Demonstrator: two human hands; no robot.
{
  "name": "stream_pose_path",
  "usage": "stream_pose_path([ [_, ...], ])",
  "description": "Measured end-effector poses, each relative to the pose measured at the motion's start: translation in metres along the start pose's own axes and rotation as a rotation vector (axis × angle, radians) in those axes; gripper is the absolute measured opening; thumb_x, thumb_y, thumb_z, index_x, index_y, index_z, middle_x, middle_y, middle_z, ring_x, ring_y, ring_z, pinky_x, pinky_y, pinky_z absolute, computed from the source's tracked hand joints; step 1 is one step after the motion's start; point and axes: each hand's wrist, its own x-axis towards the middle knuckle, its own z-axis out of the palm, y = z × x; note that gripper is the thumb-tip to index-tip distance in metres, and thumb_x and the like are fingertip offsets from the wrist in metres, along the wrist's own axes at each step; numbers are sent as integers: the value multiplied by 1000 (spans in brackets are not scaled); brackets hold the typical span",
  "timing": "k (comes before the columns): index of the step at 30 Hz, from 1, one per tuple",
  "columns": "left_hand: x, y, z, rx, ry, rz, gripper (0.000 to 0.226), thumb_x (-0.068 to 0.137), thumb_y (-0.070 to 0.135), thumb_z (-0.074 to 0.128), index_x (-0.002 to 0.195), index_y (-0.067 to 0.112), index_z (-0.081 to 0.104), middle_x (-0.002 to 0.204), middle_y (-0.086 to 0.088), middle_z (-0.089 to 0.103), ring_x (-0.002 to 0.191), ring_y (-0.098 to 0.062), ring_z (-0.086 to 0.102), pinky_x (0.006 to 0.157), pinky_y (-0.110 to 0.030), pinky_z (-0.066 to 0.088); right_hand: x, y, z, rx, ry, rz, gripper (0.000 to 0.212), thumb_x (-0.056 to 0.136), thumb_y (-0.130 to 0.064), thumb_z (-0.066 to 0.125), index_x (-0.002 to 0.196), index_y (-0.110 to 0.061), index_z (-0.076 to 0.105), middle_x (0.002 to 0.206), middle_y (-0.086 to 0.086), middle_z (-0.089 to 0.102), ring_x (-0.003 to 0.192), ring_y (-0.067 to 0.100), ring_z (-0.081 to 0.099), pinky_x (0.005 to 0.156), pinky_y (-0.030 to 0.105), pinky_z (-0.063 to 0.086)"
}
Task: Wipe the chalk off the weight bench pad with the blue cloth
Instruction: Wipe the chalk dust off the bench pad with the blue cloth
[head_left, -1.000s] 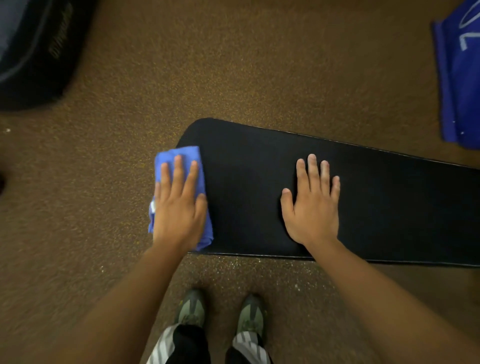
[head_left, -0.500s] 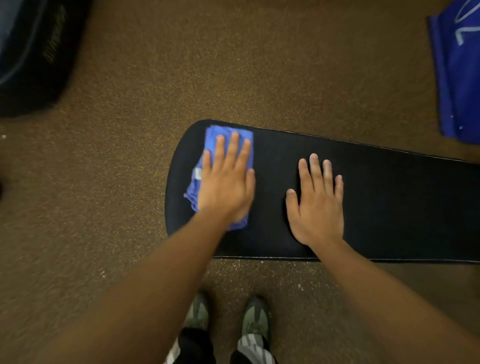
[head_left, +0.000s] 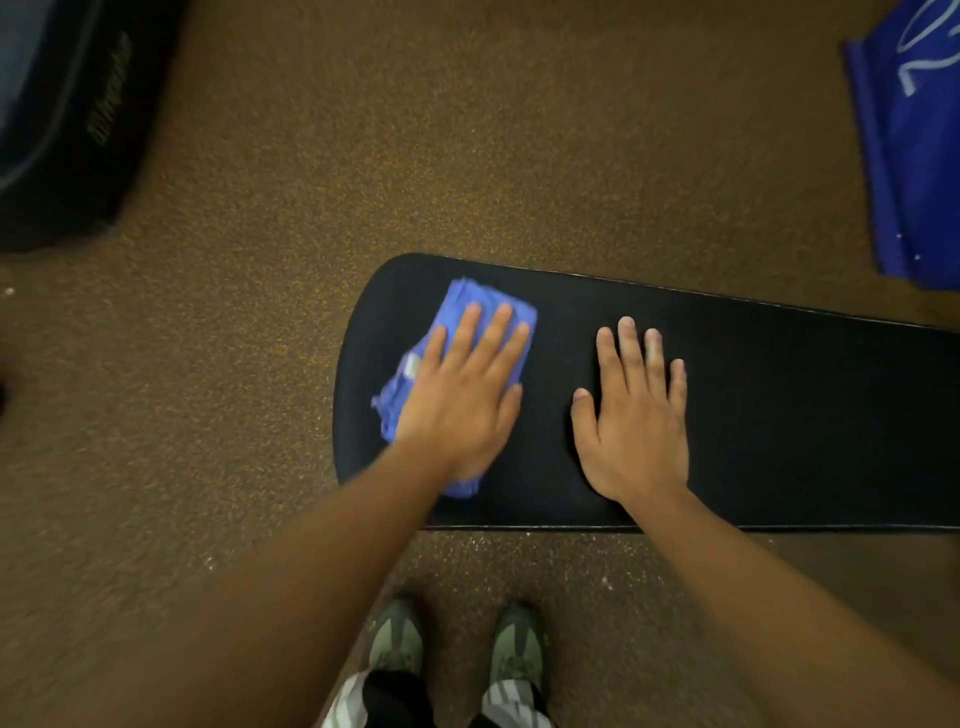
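The black weight bench pad (head_left: 779, 415) runs from the centre of the view to the right edge. Its rounded end is on the left. A folded blue cloth (head_left: 457, 317) lies on that rounded end. My left hand (head_left: 462, 400) presses flat on the cloth, fingers spread and pointing away from me, covering most of it. My right hand (head_left: 634, 415) rests flat on the bare pad just right of the cloth, holding nothing. No chalk mark is plain on the dark pad.
Brown speckled floor (head_left: 260, 364) surrounds the bench. A dark bag (head_left: 67, 119) sits at the upper left and a blue bag (head_left: 914, 156) at the upper right. My two shoes (head_left: 452, 649) stand just in front of the pad's near edge.
My left hand slid the cloth from the pad's left edge rightward onto the pad, then a little nearer to me. My right hand stayed pressed in place.
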Motion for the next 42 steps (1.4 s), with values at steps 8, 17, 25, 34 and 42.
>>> stream_pose_path([
  [8, 29, -57, -17, -134, 159, -284, 58, 97, 36, 33, 152, 20, 23, 162, -6, 14, 148, -31, 7, 117, -49, 9, 0, 3, -1, 7, 0, -13, 66, 96, -46, 23, 155, -18, 16, 164, 5, 9, 151, 26, 2, 121, 51, 6],
  [17, -79, 6, 9, -213, 86, -533, 66, 92, 39, 25, 154, 20, 11, 163, -6, 2, 148, -30, -6, 117, -54, 2, -1, 0, 0, -3, 12, -10, 66, 97, -44, 24, 155, -15, 16, 163, 9, 12, 150, 30, 5, 120, 54, 9],
  [25, -82, 95, 19, -237, -39, -406, 69, 93, 40, 20, 153, 14, -2, 162, -5, -9, 146, -29, -18, 116, -55, -4, -2, 3, 0, 270, 91, -9, 61, 95, -40, 24, 151, -16, 32, 161, 5, 23, 150, 23, 10, 121, 49, 6],
  [34, -75, 54, -30, -309, -111, -301, 69, 84, 44, 11, 151, 31, 23, 163, 1, 9, 147, -22, 7, 111, -46, 20, -65, -37, -18, 563, 304, 6, 37, 85, -32, 54, 114, -15, 68, 112, 3, 62, 104, 22, 55, 86, 41, 48],
  [42, -29, 4, -49, 200, -184, 412, 62, 79, 36, 41, 140, 34, 46, 157, -4, 30, 135, -30, 33, 93, -47, 37, -106, -88, -31, 507, -140, 292, 41, 86, -58, 56, 116, -30, 60, 102, -11, 48, 95, 11, 49, 71, 29, 45],
])
